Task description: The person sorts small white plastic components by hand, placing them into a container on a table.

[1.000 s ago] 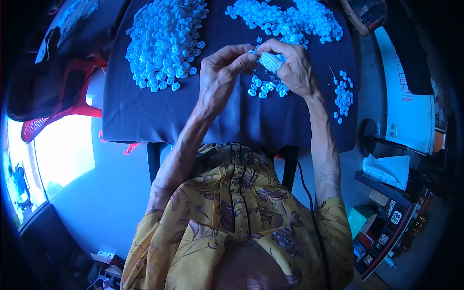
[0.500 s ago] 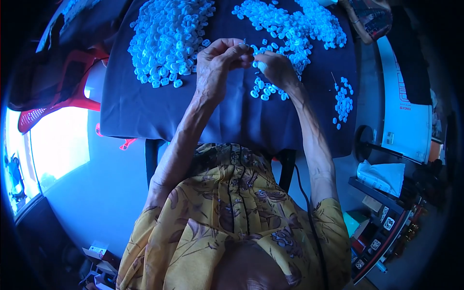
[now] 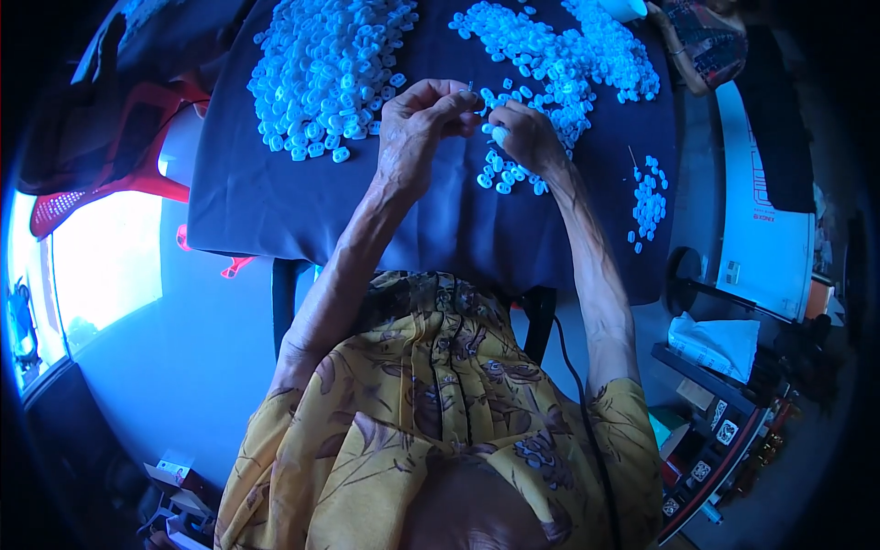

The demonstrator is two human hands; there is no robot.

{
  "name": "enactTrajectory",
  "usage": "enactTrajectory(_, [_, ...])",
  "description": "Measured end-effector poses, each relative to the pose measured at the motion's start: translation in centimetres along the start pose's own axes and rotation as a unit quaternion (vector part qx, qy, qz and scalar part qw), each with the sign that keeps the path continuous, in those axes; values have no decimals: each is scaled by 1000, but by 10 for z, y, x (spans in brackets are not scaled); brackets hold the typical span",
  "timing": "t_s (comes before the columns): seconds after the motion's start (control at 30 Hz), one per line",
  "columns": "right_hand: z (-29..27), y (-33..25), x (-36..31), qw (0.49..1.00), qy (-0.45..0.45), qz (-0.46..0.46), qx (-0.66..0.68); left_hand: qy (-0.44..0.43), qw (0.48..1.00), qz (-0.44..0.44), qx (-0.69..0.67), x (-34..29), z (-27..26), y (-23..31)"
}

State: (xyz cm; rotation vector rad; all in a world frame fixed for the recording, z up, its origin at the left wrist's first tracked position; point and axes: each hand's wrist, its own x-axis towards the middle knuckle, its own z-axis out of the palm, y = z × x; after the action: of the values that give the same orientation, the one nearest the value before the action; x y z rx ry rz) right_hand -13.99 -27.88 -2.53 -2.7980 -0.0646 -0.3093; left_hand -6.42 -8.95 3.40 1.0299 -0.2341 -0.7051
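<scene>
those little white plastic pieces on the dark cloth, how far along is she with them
Done is hard to judge: the small white pieces lie in a left pile, a right pile, a small cluster and a few more on the dark cloth, with no visible difference. In hand: left hand and right hand meet over one piece. Hundreds remain.
</scene>
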Motion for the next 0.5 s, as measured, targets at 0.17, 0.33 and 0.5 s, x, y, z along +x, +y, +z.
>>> enactTrajectory(0.17, [5,-9,0,999,14,-21,-44,0,1000,8,-11,-1,0,0])
enactTrajectory(0.33, [4,-6,-2,987,128,-93,0,-1,1000,17,5,0,1,0])
enactTrajectory(0.5, [-41,-46,1,873,29,221,434,7,1000,13,11,-1,-1,-1])
